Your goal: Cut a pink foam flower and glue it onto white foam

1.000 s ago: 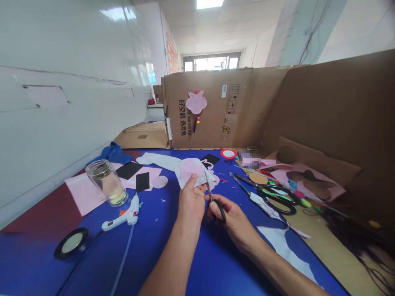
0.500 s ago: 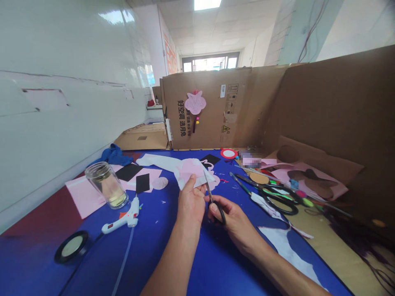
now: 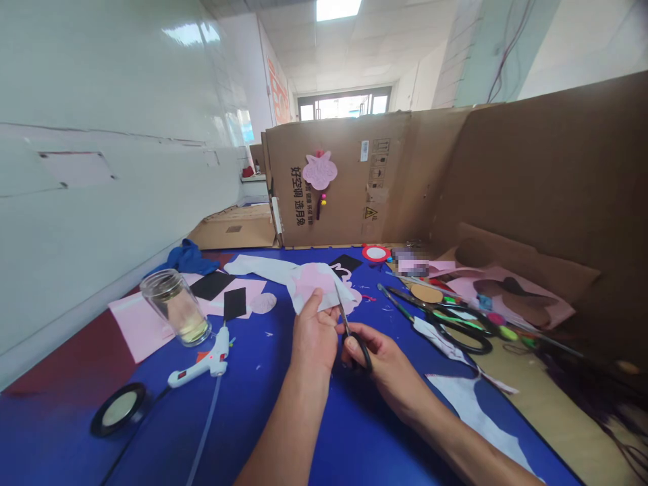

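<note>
My left hand point(image 3: 318, 331) pinches a pink cut-out shape point(image 3: 312, 278) together with a sheet of thin white material point(image 3: 268, 267), whose long tail stretches left over the table. In my right hand point(image 3: 372, 351) is a pair of scissors point(image 3: 360, 343) with black handles. Their blades point up and away, at the right edge of the white sheet. The blades look nearly closed. Behind the held sheet lie a pink scalloped outline piece point(image 3: 354, 297) and a black square point(image 3: 348, 262), both partly hidden.
A glass jar point(image 3: 175, 307), a white glue gun point(image 3: 205, 364) and a black tape roll point(image 3: 119, 410) stand or lie at left. Larger black-handled scissors point(image 3: 463, 331), a brush point(image 3: 397, 302) and scraps are at right. Cardboard panels point(image 3: 344, 189) wall the back and right.
Both hands and the scissors hold nearly the same place. The blades appear slightly more closed along the white sheet's edge. The view has shifted slightly.
</note>
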{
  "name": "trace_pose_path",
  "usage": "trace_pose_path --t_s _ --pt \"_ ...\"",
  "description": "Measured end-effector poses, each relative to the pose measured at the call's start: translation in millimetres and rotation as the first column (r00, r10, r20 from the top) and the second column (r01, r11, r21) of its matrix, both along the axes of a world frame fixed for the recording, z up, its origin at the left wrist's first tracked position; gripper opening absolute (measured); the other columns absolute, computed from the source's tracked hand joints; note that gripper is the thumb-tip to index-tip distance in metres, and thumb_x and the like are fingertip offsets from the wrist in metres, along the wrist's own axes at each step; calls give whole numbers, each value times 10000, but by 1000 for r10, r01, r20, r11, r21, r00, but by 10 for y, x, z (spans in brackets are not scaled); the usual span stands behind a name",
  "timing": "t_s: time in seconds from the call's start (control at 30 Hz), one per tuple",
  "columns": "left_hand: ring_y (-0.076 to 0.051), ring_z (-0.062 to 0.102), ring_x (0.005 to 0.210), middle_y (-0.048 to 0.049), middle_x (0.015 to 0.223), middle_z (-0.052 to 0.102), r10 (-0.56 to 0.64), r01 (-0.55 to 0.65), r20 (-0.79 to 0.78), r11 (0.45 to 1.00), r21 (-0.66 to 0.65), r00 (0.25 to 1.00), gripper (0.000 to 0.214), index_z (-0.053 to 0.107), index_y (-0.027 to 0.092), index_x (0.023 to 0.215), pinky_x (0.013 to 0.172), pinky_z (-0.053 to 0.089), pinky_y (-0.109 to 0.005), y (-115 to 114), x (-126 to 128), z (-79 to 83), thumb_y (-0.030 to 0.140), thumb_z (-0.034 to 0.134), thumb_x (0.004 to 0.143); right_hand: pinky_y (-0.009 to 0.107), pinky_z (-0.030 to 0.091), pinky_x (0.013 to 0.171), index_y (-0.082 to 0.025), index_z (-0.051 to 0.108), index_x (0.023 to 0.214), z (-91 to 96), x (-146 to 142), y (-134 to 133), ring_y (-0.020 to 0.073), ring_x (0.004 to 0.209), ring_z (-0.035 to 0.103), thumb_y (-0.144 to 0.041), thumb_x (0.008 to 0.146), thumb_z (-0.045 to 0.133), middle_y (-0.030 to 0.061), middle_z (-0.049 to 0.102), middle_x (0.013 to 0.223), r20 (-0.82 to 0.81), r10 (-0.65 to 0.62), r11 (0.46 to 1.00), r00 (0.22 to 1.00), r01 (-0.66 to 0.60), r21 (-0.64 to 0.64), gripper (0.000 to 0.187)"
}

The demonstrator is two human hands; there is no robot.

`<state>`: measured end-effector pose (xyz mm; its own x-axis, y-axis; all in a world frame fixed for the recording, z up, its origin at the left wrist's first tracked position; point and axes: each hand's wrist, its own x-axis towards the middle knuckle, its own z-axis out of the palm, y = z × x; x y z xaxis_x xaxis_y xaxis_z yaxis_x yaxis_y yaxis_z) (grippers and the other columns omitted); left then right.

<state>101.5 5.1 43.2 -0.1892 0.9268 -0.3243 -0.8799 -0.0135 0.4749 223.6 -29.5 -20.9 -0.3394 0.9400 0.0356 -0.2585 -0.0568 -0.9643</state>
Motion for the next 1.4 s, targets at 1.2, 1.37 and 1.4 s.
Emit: trace_pose_path --t_s 1.2,1.37,1.4 --pt "-203 802 887 -110 955 808 101 -102 20 994 39 995 174 733 135 1162 886 648 -317 37 -24 -76 118 645 1013 295 317 662 -159 758 1178 -25 4 -9 147 683 456 -643 813 881 -23 606 728 52 16 1000 999 -15 -7 619" --pt "-199 799 857 -106 929 803 96 -96 0 995 28 995 156 733 132 1140 834 650 -290 15 -9 -43 127 641 1014 299 318 670 -169 757 1181 -9 6 -21 156 698 468 -658 819 866 -17 617 743 63 18 1000 998 -18 0 618" --pt "-200 799 852 -109 923 803 93 -93 -4 995 21 996 155 733 130 1139 832 650 -290 9 -6 -38 133 643 1013 301 318 670 -170 758 1177 -5 4 -21 158 699 471 -663 812 868 -15 618 744 63 18 1000 998 -18 -3 623"
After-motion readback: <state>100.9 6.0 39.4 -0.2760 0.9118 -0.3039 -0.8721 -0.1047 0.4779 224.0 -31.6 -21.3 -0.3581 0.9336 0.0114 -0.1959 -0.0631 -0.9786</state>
